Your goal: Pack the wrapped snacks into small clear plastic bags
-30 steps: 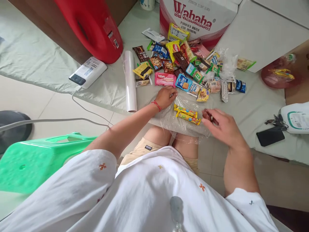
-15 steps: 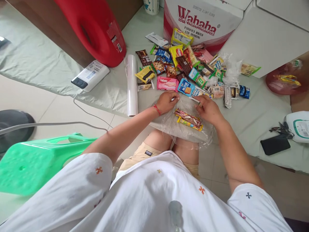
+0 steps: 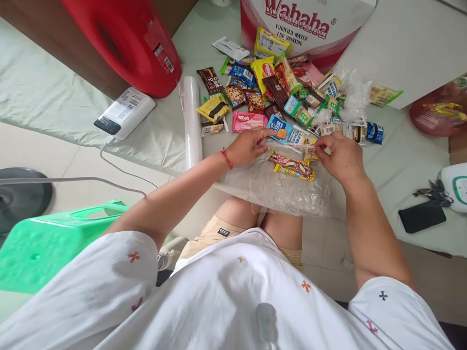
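Note:
A clear plastic bag (image 3: 288,194) lies at the table edge above my knees, its top edge stretched between both hands. My left hand (image 3: 253,144) pinches one end of that edge. The opposite end is gripped between the thumb and fingers of my right hand (image 3: 339,153). Two wrapped snack bars show at the bag: a brown-and-red wafer bar (image 3: 292,164) and a yellow bar (image 3: 292,172) below it. Just beyond my fingers spreads a pile of packaged snacks, with a pink Nabati packet (image 3: 249,121) and a blue cracker packet (image 3: 279,129) nearest my left hand.
A roll of clear plastic (image 3: 192,121) stands left of the snacks, near a white device (image 3: 126,114) and a red jug (image 3: 134,43). Behind the pile is a Wahaha box (image 3: 299,29). A black phone (image 3: 422,217) lies right; a green stool (image 3: 62,243) stands lower left.
My hands have moved apart, the right one further right, pulling the bag's top edge taut. The bars have shifted slightly right in view. The whole view has tilted a little downward.

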Action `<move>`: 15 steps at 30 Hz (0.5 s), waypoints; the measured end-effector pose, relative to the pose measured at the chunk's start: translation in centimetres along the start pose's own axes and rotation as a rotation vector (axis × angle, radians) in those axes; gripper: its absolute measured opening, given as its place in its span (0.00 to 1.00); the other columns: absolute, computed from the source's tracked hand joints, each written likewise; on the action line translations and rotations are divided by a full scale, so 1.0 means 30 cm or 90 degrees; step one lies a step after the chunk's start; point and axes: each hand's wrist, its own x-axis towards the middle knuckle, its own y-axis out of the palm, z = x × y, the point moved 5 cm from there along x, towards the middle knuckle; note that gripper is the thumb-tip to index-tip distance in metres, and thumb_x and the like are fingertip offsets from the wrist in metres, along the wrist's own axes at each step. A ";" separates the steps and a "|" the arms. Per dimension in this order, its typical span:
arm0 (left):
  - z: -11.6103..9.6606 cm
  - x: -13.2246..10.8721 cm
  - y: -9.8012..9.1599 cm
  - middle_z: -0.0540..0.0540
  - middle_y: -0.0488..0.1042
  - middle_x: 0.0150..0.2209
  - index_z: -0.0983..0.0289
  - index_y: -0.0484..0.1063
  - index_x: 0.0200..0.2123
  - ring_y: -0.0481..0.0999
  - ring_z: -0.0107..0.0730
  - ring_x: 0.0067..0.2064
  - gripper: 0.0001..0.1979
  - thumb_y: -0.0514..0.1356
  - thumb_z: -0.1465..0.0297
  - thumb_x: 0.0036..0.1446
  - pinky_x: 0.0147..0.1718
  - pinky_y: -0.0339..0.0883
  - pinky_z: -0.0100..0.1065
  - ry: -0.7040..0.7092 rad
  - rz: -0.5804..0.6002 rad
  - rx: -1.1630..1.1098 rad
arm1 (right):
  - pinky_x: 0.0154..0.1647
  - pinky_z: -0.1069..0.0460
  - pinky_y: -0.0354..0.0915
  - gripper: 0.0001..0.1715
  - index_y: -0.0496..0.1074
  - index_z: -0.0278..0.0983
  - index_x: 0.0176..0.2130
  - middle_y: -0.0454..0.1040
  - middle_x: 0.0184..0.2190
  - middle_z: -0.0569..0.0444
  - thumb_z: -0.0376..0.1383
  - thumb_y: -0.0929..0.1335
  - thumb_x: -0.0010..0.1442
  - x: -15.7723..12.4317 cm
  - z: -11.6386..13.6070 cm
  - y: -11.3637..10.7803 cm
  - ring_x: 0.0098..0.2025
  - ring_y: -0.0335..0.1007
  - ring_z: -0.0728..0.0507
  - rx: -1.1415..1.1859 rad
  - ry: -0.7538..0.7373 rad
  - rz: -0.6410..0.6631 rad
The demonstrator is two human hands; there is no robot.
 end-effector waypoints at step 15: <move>-0.156 -0.276 0.125 0.62 0.77 0.40 0.61 0.78 0.51 0.73 0.46 0.45 0.19 0.50 0.59 0.71 0.41 0.62 0.45 0.164 0.162 0.245 | 0.40 0.44 0.70 0.20 0.78 0.43 0.53 0.78 0.52 0.45 0.40 0.61 0.72 -0.435 -0.060 0.143 0.47 0.75 0.37 0.065 -0.013 -0.038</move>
